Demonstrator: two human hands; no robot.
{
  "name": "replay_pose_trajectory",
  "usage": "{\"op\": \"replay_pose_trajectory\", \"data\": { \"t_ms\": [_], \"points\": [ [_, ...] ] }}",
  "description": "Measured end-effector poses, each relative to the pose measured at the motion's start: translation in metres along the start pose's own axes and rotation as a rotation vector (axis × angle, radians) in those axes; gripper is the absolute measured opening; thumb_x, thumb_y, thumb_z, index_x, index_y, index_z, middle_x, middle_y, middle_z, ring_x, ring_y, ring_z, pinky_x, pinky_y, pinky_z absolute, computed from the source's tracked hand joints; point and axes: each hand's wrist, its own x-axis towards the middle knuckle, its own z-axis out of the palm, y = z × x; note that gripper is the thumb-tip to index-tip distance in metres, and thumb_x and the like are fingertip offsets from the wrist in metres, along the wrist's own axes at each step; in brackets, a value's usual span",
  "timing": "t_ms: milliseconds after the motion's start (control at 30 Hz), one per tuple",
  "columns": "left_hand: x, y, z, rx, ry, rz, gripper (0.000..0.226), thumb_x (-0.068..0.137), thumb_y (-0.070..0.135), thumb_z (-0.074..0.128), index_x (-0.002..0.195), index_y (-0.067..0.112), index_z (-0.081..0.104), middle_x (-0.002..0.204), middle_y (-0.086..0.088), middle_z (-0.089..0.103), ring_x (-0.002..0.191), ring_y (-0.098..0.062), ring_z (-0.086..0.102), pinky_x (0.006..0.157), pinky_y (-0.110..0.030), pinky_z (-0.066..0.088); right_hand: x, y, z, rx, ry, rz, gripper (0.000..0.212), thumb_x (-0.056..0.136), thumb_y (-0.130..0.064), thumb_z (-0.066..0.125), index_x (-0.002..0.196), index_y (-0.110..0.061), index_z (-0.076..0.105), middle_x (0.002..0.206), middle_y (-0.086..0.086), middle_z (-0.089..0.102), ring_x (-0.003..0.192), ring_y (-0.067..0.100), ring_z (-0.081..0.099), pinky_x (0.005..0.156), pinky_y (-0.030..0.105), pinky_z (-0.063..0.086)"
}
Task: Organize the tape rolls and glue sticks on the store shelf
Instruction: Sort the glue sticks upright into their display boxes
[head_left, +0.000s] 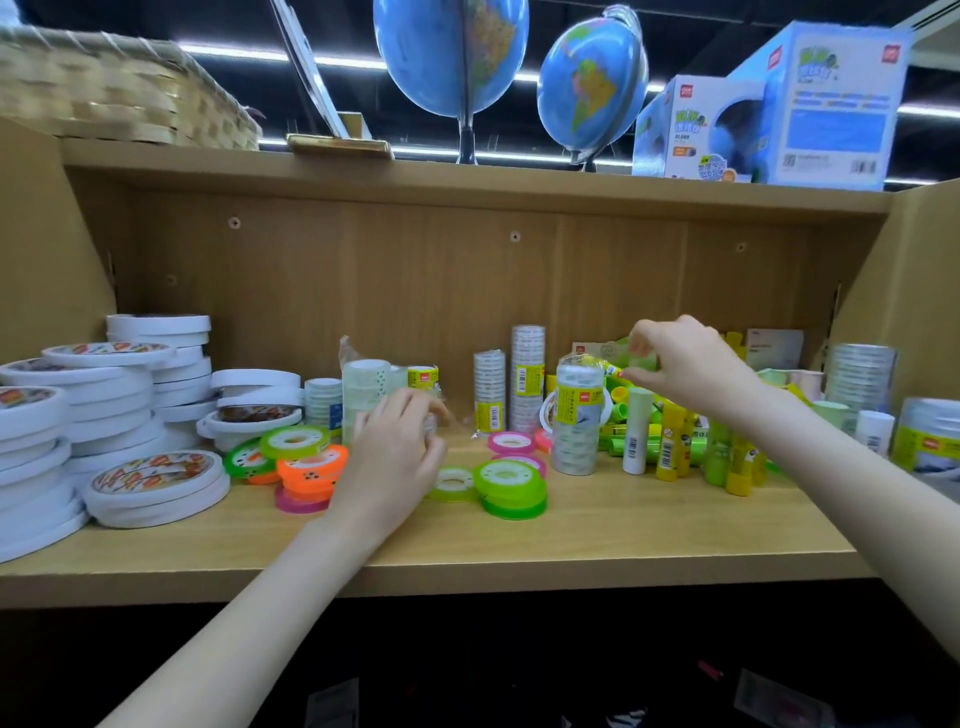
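Wooden shelf | left hand grips clear tape roll | right hand raised, pinching glue stick

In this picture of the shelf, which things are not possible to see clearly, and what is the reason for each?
- Head view: what the left hand holds is hidden by its own back; only a clear edge shows.
- Head view: the white tape stacks are cut off by the left edge.
- Head view: the print on the yellow glue sticks is too small to read.
- Head view: the right hand is motion-blurred around the yellow glue stick it pinches.
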Motion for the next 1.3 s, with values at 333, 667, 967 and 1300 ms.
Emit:
{"op": "replay_pose_trajectory", "data": {
  "t_ms": [333,667,967,1300],
  "points": [
    [-0.008,-0.019,-0.015,-0.048,-0.103,-0.039,0.048,0.073,0.041,0.027,0.092,0.017,0.064,0.092,0.006,0.054,0.094,-0.021,0.054,0.084,-0.042,0.044,-0.028,-0.044,0.021,0.297,0.181,-0.328,0.006,0.083,-0.011,0.066,0.085,-0.006,0.065,0.086,0.007,0.067,0.078,0.016,0.043,0.070,0.022,0.028],
    [-0.016,-0.022,-0.021,0.355,-0.585,-0.001,0.069,0.075,0.072,0.018,0.131,0.040,0.042,0.138,0.008,0.045,0.125,-0.019,0.036,0.103,-0.035,0.023,-0.045,-0.089,0.061,0.465,-0.334,-0.420,0.036,0.081,-0.039,0.066,0.112,-0.026,0.053,0.118,-0.003,0.049,0.111,0.011,0.046,0.094,0.022,0.034],
    [-0.015,-0.029,-0.026,0.239,-0.341,0.138,0.035,0.089,0.045,0.053,0.113,0.019,0.060,0.107,-0.002,0.067,0.100,-0.022,0.058,0.082,-0.034,0.045,-0.017,-0.108,0.065,0.665,-0.177,-0.233,0.027,0.083,-0.032,0.067,0.104,-0.017,0.059,0.102,-0.004,0.059,0.093,0.010,0.051,0.071,0.016,0.036],
    [-0.017,-0.050,-0.073,0.199,0.118,0.102,0.026,0.079,0.030,0.065,0.097,0.013,0.072,0.080,-0.001,0.073,0.067,-0.017,0.068,0.056,-0.023,0.050,-0.017,-0.139,0.083,0.541,-0.304,-0.351,0.043,0.078,-0.041,0.070,0.110,-0.019,0.052,0.102,-0.001,0.042,0.099,0.015,0.044,0.075,0.021,0.027]
  ]
}}
